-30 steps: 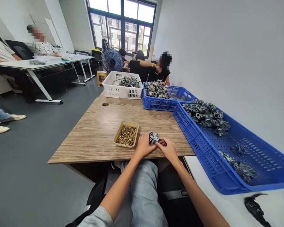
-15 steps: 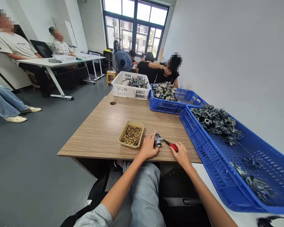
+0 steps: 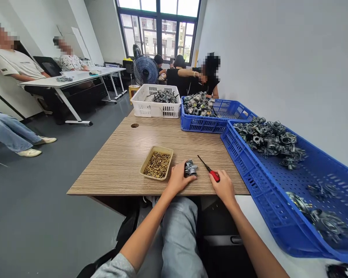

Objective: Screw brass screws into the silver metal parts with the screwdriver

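Note:
My left hand [image 3: 178, 178] is closed around a small grey metal carburetor [image 3: 190, 168] near the front of the wooden table [image 3: 116, 162]. In my right hand [image 3: 224, 187] is a screwdriver with a red handle [image 3: 214, 176]. Its dark shaft points up and to the left, and the tip is apart from the carburetor. Left of my left hand stands a beige tray [image 3: 142, 171] filled with small brass-coloured parts [image 3: 157, 165]; their exact kind is too small to make out.
A large blue crate [image 3: 258, 189] with several carburetors [image 3: 266, 139] runs along the right side. Behind are another blue crate [image 3: 203, 125] and a white crate [image 3: 155, 112], both holding metal parts. A fan [image 3: 145, 70] and several seated people are farther off.
The screwdriver has come away from the carburetor, its tip now pointing farther up. My left hand has turned the carburetor slightly. The whole view has shifted a little.

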The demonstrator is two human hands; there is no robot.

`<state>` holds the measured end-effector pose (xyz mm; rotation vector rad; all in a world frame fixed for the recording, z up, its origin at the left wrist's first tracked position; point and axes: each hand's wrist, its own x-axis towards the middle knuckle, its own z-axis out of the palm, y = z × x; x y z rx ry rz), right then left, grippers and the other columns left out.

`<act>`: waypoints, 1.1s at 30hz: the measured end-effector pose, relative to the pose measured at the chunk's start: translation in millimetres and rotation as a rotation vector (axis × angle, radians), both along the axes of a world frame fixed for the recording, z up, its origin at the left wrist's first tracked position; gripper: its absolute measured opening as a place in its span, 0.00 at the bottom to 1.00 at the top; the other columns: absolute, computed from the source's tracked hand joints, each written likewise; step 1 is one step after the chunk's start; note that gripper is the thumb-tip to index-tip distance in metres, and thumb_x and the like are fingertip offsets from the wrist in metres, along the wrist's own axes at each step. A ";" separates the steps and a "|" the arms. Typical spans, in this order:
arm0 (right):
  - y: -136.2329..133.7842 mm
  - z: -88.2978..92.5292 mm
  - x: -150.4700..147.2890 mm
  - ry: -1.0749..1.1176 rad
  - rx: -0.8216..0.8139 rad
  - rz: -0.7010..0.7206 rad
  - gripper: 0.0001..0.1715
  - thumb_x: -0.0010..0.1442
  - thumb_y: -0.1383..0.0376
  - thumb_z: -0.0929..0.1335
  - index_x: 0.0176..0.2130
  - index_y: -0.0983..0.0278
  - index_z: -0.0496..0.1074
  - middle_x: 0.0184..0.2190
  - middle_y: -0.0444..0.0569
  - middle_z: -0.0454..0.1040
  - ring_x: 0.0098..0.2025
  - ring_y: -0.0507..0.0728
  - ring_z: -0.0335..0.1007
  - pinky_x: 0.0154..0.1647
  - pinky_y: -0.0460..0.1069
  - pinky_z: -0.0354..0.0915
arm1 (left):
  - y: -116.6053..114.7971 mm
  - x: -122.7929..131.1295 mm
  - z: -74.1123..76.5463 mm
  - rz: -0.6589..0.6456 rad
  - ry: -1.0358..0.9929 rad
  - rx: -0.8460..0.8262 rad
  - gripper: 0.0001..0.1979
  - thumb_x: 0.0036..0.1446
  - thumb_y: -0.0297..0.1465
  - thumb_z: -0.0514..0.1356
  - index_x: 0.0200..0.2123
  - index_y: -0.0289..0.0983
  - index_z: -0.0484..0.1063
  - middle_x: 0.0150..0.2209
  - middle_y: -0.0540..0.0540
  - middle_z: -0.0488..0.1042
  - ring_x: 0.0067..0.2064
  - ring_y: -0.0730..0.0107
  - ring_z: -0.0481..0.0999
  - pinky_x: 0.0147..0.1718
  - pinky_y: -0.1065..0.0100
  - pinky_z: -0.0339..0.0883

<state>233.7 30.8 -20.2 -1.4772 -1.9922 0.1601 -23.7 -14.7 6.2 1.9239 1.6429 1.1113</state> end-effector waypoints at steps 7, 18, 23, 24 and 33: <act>-1.0 1.5 -1.8 0.006 -0.008 -0.010 0.18 0.73 0.51 0.65 0.45 0.59 0.77 0.45 0.54 0.78 0.49 0.64 0.73 0.48 0.55 0.64 | -1.4 6.5 4.6 0.030 -0.005 0.027 0.43 0.52 0.40 0.79 0.67 0.43 0.67 0.63 0.37 0.74 0.65 0.45 0.74 0.65 0.48 0.67; -2.2 5.8 -3.6 0.021 -0.015 -0.018 0.12 0.72 0.54 0.66 0.45 0.58 0.76 0.45 0.53 0.77 0.47 0.63 0.73 0.44 0.53 0.63 | 7.9 -1.2 -14.2 0.011 -0.092 0.096 0.39 0.63 0.37 0.70 0.72 0.41 0.59 0.66 0.36 0.70 0.66 0.51 0.73 0.68 0.49 0.66; -2.7 7.7 -4.0 0.028 -0.005 -0.010 0.10 0.71 0.56 0.67 0.44 0.58 0.76 0.45 0.53 0.77 0.47 0.63 0.74 0.43 0.53 0.63 | 15.3 -5.2 -25.4 0.201 -0.170 0.181 0.33 0.70 0.33 0.59 0.74 0.38 0.55 0.65 0.32 0.70 0.61 0.53 0.76 0.64 0.48 0.70; -2.5 7.5 -3.8 0.028 -0.005 -0.008 0.10 0.71 0.56 0.67 0.44 0.58 0.76 0.45 0.53 0.77 0.47 0.63 0.74 0.43 0.53 0.63 | 15.7 -5.0 -25.5 0.227 -0.171 0.194 0.30 0.71 0.32 0.56 0.73 0.38 0.56 0.64 0.32 0.70 0.60 0.54 0.77 0.64 0.48 0.71; -0.9 3.8 -1.1 0.007 -0.003 0.004 0.16 0.72 0.53 0.65 0.46 0.59 0.77 0.45 0.53 0.77 0.46 0.63 0.74 0.41 0.53 0.62 | 6.7 3.8 -8.5 0.134 -0.075 0.183 0.25 0.70 0.36 0.61 0.67 0.39 0.65 0.63 0.36 0.71 0.67 0.53 0.71 0.70 0.49 0.64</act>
